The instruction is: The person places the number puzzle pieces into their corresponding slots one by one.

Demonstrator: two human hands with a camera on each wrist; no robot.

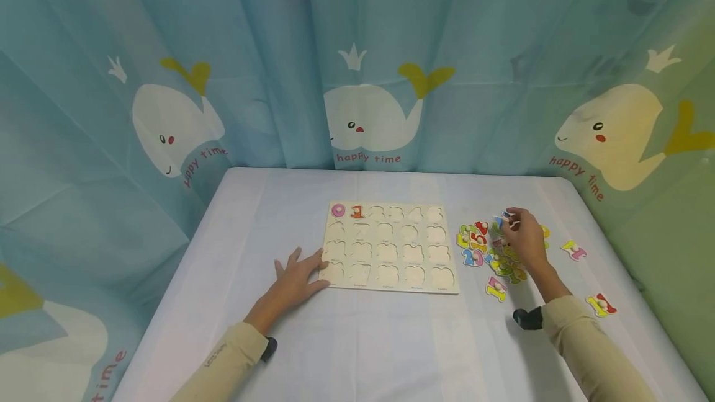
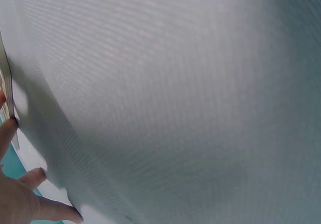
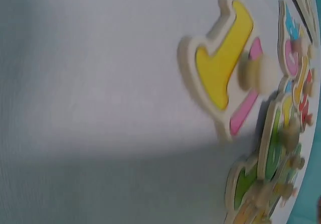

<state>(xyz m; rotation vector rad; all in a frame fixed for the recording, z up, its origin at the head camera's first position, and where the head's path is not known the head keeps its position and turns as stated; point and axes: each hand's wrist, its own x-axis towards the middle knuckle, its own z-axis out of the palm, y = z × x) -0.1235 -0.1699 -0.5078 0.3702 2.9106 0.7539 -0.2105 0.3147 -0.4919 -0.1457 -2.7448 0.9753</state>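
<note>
White-covered table (image 1: 391,346) beneath a puzzle board (image 1: 399,241) and loose, partly piled number pieces (image 1: 478,241).

"Spot anything up close?"

"See a yellow-and-pink piece (image 3: 218,66) with a wooden knob (image 3: 266,76), lying on white cloth (image 3: 110,83)."

"And past that?"

"Make out a crowded heap of knobbed pieces (image 3: 273,146), green foremost, plus a blue-and-pink piece (image 3: 289,56) near a pale board (image 3: 303,5). Catch a teal backdrop (image 3: 303,199) far right."

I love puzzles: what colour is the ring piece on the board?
The ring piece is pink, best seen in the head view.
</note>
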